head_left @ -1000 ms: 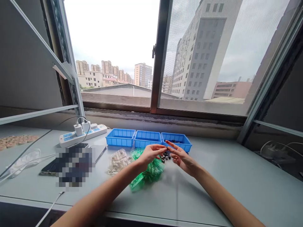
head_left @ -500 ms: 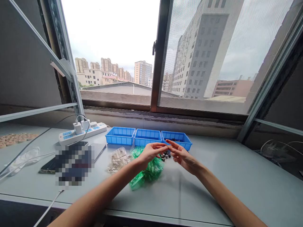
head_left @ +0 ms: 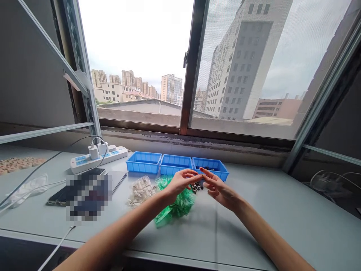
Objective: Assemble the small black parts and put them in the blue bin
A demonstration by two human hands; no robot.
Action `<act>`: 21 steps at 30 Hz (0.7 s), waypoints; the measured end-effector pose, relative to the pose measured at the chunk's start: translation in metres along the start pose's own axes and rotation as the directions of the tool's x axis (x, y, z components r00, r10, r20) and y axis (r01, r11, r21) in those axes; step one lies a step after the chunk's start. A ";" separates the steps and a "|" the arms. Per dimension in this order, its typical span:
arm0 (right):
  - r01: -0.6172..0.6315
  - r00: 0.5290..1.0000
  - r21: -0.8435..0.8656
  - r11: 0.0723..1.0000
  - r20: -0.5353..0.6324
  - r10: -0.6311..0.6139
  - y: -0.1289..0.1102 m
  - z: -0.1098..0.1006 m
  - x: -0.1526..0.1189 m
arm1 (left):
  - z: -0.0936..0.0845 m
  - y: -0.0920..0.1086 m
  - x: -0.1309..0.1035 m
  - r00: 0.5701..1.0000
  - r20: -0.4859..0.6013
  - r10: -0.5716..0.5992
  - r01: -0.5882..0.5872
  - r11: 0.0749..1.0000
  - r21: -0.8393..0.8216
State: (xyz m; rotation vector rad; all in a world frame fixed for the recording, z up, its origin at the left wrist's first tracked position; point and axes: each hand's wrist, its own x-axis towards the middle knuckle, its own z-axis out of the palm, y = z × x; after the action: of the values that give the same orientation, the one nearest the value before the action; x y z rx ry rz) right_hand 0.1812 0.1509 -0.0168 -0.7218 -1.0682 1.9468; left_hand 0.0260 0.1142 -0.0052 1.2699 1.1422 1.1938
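My left hand [head_left: 182, 183] and my right hand [head_left: 217, 187] meet at the fingertips above the table. Both are closed in a pinch around something too small to make out. Below and behind them lies a small pile of dark and light pieces [head_left: 196, 187], partly hidden by my fingers. A crumpled green plastic bag [head_left: 180, 205] rests under my left hand. Just left of it is a heap of small clear plastic bags [head_left: 141, 191]. Behind my right hand stands a blue bin [head_left: 224, 175] with dark pieces inside.
Two more blue bins, a middle bin [head_left: 176, 170] and a left bin [head_left: 143, 168], line up along the window wall. A white power strip [head_left: 98, 160], a phone [head_left: 58, 195] and cables occupy the left. Flat tan pieces [head_left: 21, 164] lie at the far left.
Both hands stay together at almost the same spot, with the right fingers shifted very slightly. The camera view has tilted a little.
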 end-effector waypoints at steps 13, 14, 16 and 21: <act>0.011 0.994 -0.084 0.996 0.108 -0.002 0.003 -0.003 0.004 | -0.002 0.002 -0.002 0.999 0.047 0.002 0.000 0.999 -0.034; 0.019 0.995 -0.092 0.996 0.102 -0.010 0.003 -0.003 0.004 | -0.002 0.002 -0.001 0.999 0.040 0.010 -0.008 0.999 -0.053; 0.046 0.996 -0.106 0.993 0.076 -0.038 0.003 -0.002 0.004 | -0.003 0.001 0.001 0.999 0.013 0.029 -0.028 0.995 -0.100; 0.245 0.969 -0.129 0.961 0.000 -0.247 -0.006 0.007 0.003 | -0.009 0.004 0.006 0.994 -0.049 -0.098 0.073 0.929 -0.364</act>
State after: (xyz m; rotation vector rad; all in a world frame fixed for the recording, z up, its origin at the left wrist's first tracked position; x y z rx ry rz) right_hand 0.1763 0.1524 -0.0086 -0.6393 -1.2213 1.6704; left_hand 0.0172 0.1210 -0.0011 0.8973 0.9588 1.3176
